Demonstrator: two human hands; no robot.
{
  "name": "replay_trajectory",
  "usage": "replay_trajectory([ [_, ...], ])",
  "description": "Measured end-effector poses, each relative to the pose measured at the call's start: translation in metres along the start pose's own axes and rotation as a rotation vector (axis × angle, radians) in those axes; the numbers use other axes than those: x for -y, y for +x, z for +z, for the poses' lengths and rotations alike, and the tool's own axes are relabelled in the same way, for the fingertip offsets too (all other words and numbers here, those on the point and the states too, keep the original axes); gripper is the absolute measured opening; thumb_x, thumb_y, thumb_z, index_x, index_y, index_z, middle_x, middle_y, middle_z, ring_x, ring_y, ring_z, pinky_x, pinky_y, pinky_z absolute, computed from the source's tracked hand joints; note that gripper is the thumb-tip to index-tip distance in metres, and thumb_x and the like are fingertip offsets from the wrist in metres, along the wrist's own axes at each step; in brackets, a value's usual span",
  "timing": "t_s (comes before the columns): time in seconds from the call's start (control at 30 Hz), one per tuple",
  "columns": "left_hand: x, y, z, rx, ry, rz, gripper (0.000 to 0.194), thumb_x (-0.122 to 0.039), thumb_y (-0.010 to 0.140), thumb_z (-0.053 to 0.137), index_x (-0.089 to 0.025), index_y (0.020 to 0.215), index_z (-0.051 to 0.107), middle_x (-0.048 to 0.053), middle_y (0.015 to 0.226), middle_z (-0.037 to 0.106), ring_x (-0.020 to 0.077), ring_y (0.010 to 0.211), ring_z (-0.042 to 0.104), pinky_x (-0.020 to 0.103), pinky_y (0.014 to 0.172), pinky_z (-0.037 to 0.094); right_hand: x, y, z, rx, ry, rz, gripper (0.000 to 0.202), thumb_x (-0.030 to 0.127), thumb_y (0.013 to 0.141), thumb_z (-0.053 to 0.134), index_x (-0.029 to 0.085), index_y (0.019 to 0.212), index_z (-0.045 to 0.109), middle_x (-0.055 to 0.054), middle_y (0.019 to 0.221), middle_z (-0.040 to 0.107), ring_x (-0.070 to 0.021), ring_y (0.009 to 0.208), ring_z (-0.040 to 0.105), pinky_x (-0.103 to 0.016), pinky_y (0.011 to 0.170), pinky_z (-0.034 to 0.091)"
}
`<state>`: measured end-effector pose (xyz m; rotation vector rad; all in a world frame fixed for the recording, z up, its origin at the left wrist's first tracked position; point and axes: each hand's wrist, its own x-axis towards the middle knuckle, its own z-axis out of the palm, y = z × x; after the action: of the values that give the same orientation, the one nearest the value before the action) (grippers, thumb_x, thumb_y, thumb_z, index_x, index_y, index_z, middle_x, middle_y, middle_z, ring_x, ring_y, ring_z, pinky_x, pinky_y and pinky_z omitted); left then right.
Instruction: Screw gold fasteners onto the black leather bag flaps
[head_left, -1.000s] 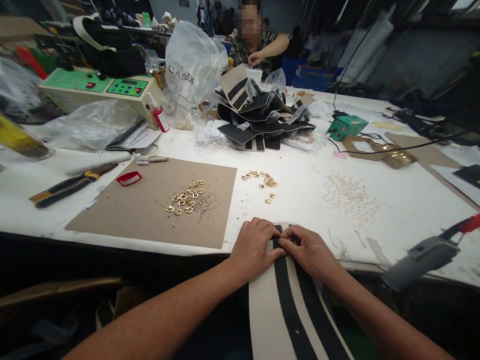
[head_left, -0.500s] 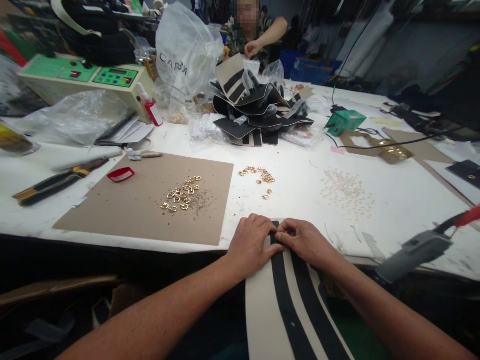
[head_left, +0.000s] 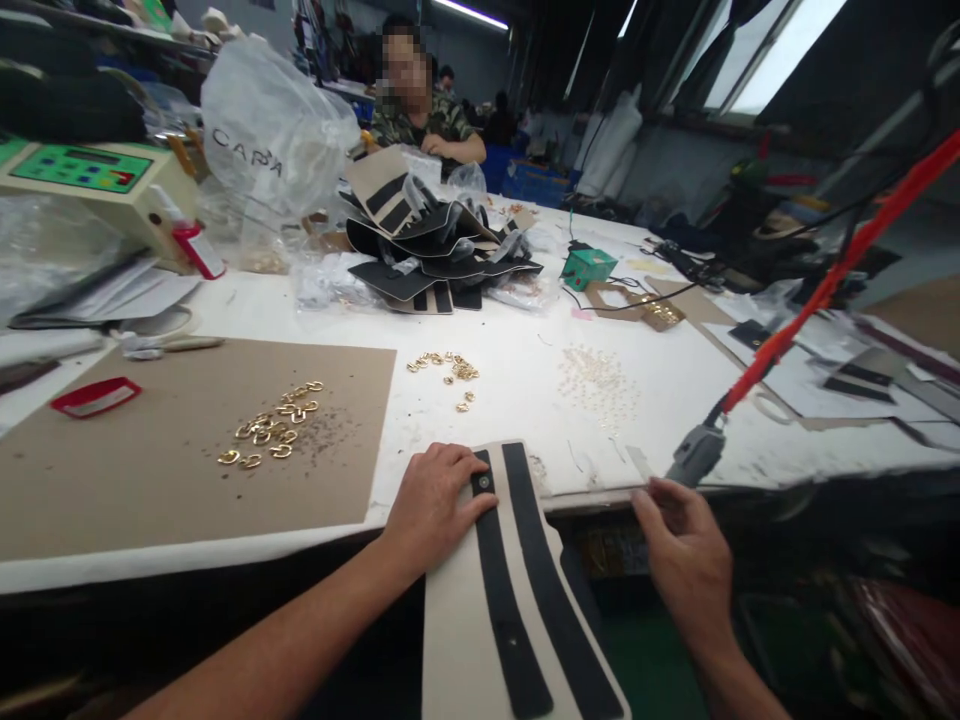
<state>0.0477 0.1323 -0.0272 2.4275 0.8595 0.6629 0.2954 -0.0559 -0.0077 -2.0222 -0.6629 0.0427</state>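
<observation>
A beige panel (head_left: pixel 450 630) with two black stripes hangs over the table's front edge towards me. My left hand (head_left: pixel 439 500) grips its upper left edge, thumb and fingers on either side of a small round metal piece (head_left: pixel 484 482) on the left stripe. Off to the right, my right hand (head_left: pixel 686 550) is raised away from the panel, fingers curled and thumb near the index finger; whether it holds anything is too small to tell. Just behind it is a grey tool (head_left: pixel 696 455) hanging from a red cord (head_left: pixel 847 270).
Gold rings (head_left: pixel 277 430) lie on a brown board (head_left: pixel 150 500), more gold pieces (head_left: pixel 450 365) beside it. Tiny pieces (head_left: pixel 600 380) are scattered at right. Black and beige panels (head_left: pixel 442 240) are piled behind. A person (head_left: pixel 420 120) sits across the table.
My right hand has left the panel and moved right, near the grey tool. The view has turned right. My left hand still holds the panel, and the round metal piece now shows.
</observation>
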Motion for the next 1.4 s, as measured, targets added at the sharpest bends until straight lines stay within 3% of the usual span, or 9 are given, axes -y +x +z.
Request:
replay_trajectory([
  [0.13, -0.001, -0.001, 0.001, -0.002, 0.013, 0.008, 0.031, -0.036, 0.084, 0.086, -0.025, 0.111, 0.076, 0.005, 0.118, 0.071, 0.0283, 0.113, 0.062, 0.047, 0.095, 0.047, -0.041, 0.041, -0.027, -0.147, -0.045, 0.168, 0.083, 0.064, 0.071, 0.082, 0.014, 0.135, 0.062, -0.015, 0.120, 0.071, -0.0334, 0.103, 0.070, -0.048, 0.094, 0.054],
  [0.27, -0.004, -0.003, -0.001, 0.008, 0.029, 0.000, 0.032, -0.039, 0.084, 0.086, -0.025, 0.111, 0.076, 0.005, 0.118, 0.072, 0.0280, 0.112, 0.062, 0.047, 0.095, 0.047, -0.048, 0.070, -0.021, -0.003, -0.316, 0.176, 0.060, 0.066, 0.072, 0.074, 0.015, 0.105, 0.073, -0.013, 0.093, 0.073, -0.0378, 0.094, 0.067, -0.053, 0.093, 0.049],
  [0.37, -0.005, -0.005, -0.002, 0.015, 0.032, -0.014, 0.034, -0.041, 0.084, 0.085, -0.025, 0.113, 0.076, 0.005, 0.117, 0.072, 0.0282, 0.113, 0.062, 0.047, 0.095, 0.047, -0.026, 0.065, -0.016, 0.005, -0.226, 0.203, 0.046, 0.059, 0.075, 0.071, 0.017, 0.094, 0.075, -0.012, 0.090, 0.072, -0.0380, 0.098, 0.065, -0.053, 0.095, 0.046],
  [0.43, -0.004, -0.005, -0.001, 0.014, 0.030, -0.014, 0.035, -0.043, 0.085, 0.084, -0.025, 0.114, 0.076, 0.005, 0.119, 0.072, 0.0282, 0.114, 0.061, 0.047, 0.096, 0.047, 0.000, 0.052, -0.012, -0.020, 0.058, 0.183, 0.041, 0.053, 0.074, 0.075, 0.017, 0.094, 0.075, -0.011, 0.100, 0.071, -0.0338, 0.100, 0.065, -0.050, 0.095, 0.047],
  [0.53, -0.002, -0.005, 0.000, 0.013, 0.033, -0.009, 0.036, -0.046, 0.086, 0.083, -0.025, 0.114, 0.075, 0.005, 0.120, 0.071, 0.0282, 0.116, 0.060, 0.047, 0.097, 0.047, 0.049, 0.028, 0.002, 0.003, 0.541, 0.121, 0.041, 0.045, 0.072, 0.077, 0.018, 0.103, 0.072, -0.004, 0.102, 0.065, -0.0178, 0.074, 0.062, -0.038, 0.076, 0.052],
  [0.63, -0.002, -0.005, 0.001, 0.019, 0.033, -0.006, 0.035, -0.046, 0.087, 0.082, -0.025, 0.114, 0.075, 0.005, 0.120, 0.071, 0.0282, 0.116, 0.060, 0.047, 0.097, 0.046, 0.099, 0.008, 0.029, 0.199, 0.835, 0.112, 0.040, 0.038, 0.072, 0.083, 0.019, 0.105, 0.070, 0.002, 0.087, 0.061, -0.0081, 0.054, 0.051, -0.026, 0.056, 0.045],
  [0.73, -0.003, -0.005, 0.001, 0.020, 0.029, 0.000, 0.036, -0.047, 0.086, 0.082, -0.025, 0.115, 0.074, 0.005, 0.120, 0.071, 0.0280, 0.115, 0.060, 0.046, 0.095, 0.046, 0.130, -0.005, 0.063, 0.387, 0.951, 0.007, 0.023, 0.033, 0.082, 0.082, 0.019, 0.093, 0.069, 0.004, 0.070, 0.060, -0.0098, 0.049, 0.053, -0.027, 0.054, 0.048],
  [0.97, -0.002, -0.007, -0.002, 0.047, 0.016, -0.001, 0.032, -0.046, 0.087, 0.081, -0.028, 0.111, 0.072, 0.003, 0.119, 0.071, 0.0284, 0.117, 0.059, 0.045, 0.093, 0.045, 0.132, -0.015, 0.113, 0.626, 0.844, -0.237, 0.024, 0.032, 0.095, 0.072, 0.021, 0.075, 0.065, 0.003, 0.061, 0.061, -0.0151, 0.053, 0.060, -0.033, 0.061, 0.054],
  [1.4, -0.004, -0.004, -0.006, 0.066, -0.029, -0.008, 0.025, -0.045, 0.087, 0.080, -0.027, 0.104, 0.073, 0.003, 0.115, 0.071, 0.0288, 0.114, 0.059, 0.046, 0.094, 0.044, 0.124, -0.013, 0.124, 0.668, 0.834, -0.280, 0.020, 0.023, 0.096, 0.068, 0.023, 0.076, 0.062, 0.004, 0.064, 0.061, -0.0141, 0.052, 0.058, -0.031, 0.056, 0.050],
])
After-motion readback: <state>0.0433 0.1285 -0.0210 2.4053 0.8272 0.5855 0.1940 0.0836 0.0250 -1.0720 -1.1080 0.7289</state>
